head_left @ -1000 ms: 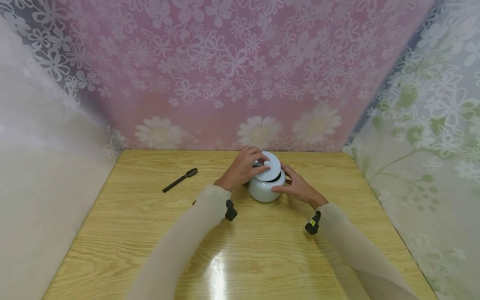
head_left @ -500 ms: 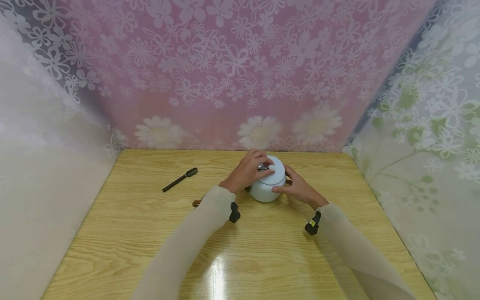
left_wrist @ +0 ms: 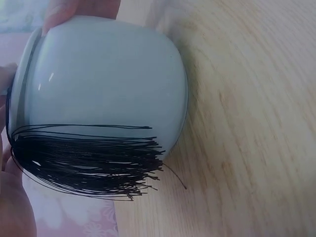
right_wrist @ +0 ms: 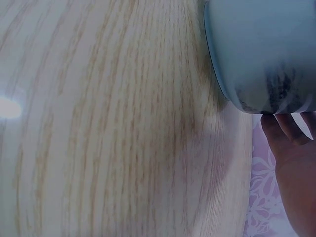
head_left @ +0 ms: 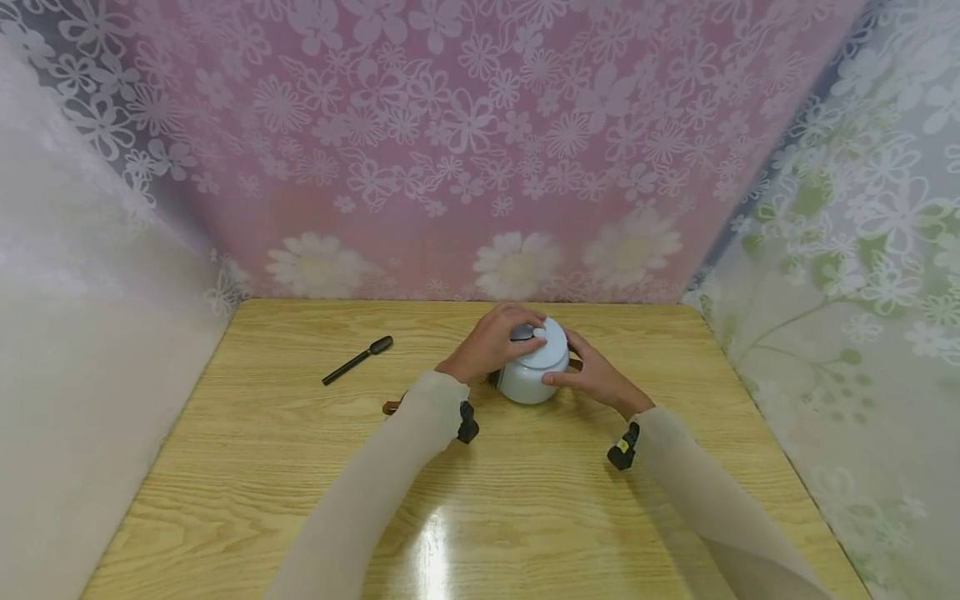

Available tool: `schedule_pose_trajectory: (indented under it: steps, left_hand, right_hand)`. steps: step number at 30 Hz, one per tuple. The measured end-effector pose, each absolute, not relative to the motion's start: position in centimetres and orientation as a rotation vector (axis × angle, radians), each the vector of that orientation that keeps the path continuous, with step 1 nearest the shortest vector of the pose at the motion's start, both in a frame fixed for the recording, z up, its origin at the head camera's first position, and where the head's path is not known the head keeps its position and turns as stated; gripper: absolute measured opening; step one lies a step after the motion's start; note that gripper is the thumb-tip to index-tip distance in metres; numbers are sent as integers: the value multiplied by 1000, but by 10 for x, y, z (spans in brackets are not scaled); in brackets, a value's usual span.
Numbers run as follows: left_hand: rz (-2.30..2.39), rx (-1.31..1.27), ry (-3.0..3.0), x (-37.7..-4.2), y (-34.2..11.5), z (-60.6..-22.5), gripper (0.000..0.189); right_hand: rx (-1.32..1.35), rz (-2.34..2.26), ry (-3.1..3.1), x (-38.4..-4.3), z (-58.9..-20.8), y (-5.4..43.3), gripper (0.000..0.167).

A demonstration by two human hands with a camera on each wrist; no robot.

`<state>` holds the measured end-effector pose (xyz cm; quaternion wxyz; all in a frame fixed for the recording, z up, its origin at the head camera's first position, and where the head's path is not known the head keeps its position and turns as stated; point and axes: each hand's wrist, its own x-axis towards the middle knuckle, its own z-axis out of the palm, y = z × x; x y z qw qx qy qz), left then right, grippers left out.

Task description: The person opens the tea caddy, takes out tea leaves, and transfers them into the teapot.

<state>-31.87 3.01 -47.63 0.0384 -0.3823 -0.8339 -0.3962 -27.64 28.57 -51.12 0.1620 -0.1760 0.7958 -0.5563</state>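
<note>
A rounded white ceramic jar (head_left: 525,383) stands upright near the table's far edge. Its flat white lid (head_left: 550,350) lies over the mouth, and my left hand (head_left: 492,337) pinches the lid's knob between thumb and fingers. From the lid's edge a black tassel (left_wrist: 89,165) hangs down the jar's side, clear in the left wrist view. My right hand (head_left: 596,373) grips the jar from the right, thumb in front and fingers behind. Dark painted marks (right_wrist: 281,89) show low on the jar in the right wrist view. Something brown (head_left: 576,364) shows beside the right hand, mostly hidden.
A slim black tool with a thicker head (head_left: 357,360), its kind unclear, lies on the wooden table (head_left: 247,467) at the left. The end of a small brown object (head_left: 391,407) peeks out beside my left sleeve. A pink floral curtain (head_left: 420,167) hangs behind the table.
One second ago the lid was tilted, with a dark gap at the jar's front rim. My left hand has lowered it slightly toward me, and that gap is covered. The right hand keeps its hold.
</note>
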Motion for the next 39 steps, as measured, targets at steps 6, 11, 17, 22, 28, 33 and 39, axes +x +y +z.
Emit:
schedule_pose_trajectory:
  steps: [6,11,17,22,28,33,39]
  left_hand:
    - [-1253,-1166,-2566,-317,30,-477,27]
    - [-1244,-1162,-2582,-318,29,-477,32]
    - [-1253,-1156,-2589,-318,29,-479,33]
    - [-1268,-1126,-2596,-317,29,-481,35]
    - [-1266,-1114,-2596,-316,30,-482,36]
    - [-1285,-1104,-2589,-315,31,-483,35]
    - [-1293,-1094,-2560,-315,33,-484,34]
  right_hand:
    - [-491,-1582,2279,-276,-511,286,93]
    - [-484,-1565,2299,-278,-512,286,93]
    - [-484,-1563,2299,-279,-514,286,96]
    - [-480,-1561,2305,-279,-514,286,96]
    - [-487,-1565,2310,-279,-515,286,95]
    - [-507,-1562,2317,-279,-517,287,96]
    - [-506,-1560,2318,-279,-515,289,99]
